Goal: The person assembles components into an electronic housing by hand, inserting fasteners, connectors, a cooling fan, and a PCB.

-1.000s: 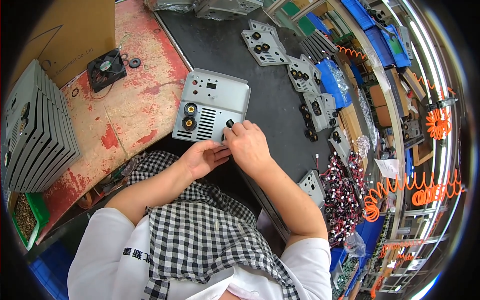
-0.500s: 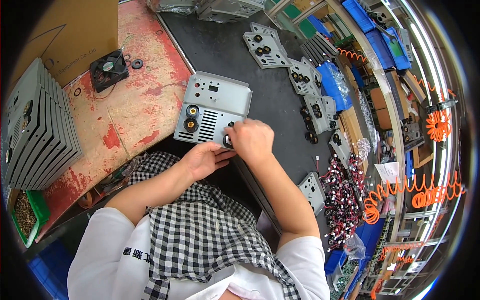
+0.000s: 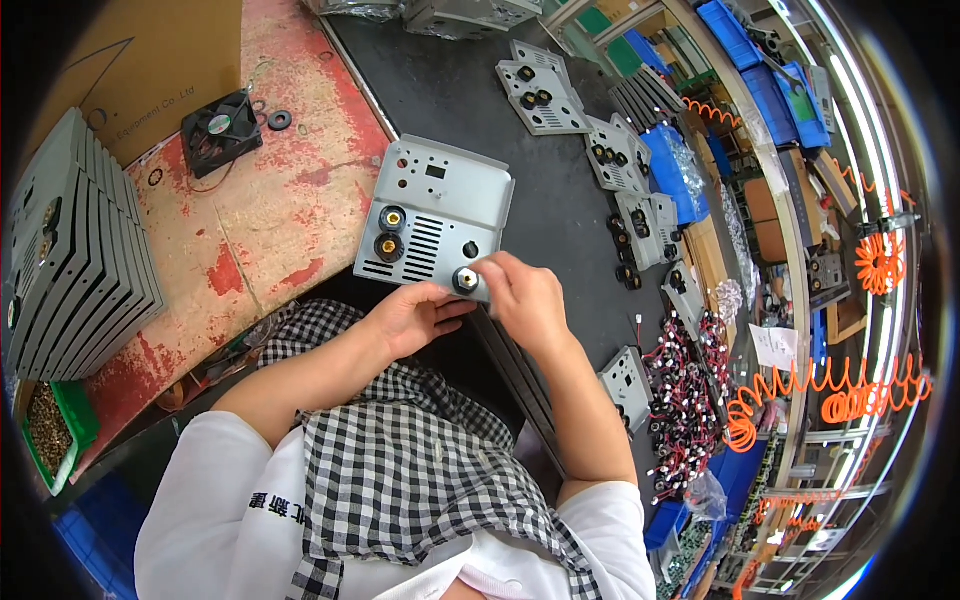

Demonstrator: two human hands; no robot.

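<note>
A grey sheet-metal panel (image 3: 444, 185) with slots and round holes lies tilted over the edge of the dark worktop. Two black round sockets with brass centres (image 3: 391, 232) sit on its left side. My left hand (image 3: 412, 318) grips the panel's near edge, thumb at the rim and fingers underneath. At the near right corner is a black round fitting with a shiny silver centre (image 3: 466, 280), and a small black part (image 3: 470, 249) sits just beyond it. My right hand (image 3: 528, 300) is closed, its curled fingertips against the fitting's right side; anything between them is hidden.
Stacked grey panels (image 3: 85, 260) and a black fan (image 3: 220, 130) stand on the worn red-and-wood table (image 3: 260, 210) at left. More fitted panels (image 3: 545, 95) line the dark worktop (image 3: 450, 90). Bundled wires with white plugs (image 3: 690, 400) and orange coiled hoses (image 3: 875, 385) are at right.
My right hand has drawn back slightly to the right, uncovering the fitting with the silver centre and the small black part. My left hand keeps its hold on the panel.
</note>
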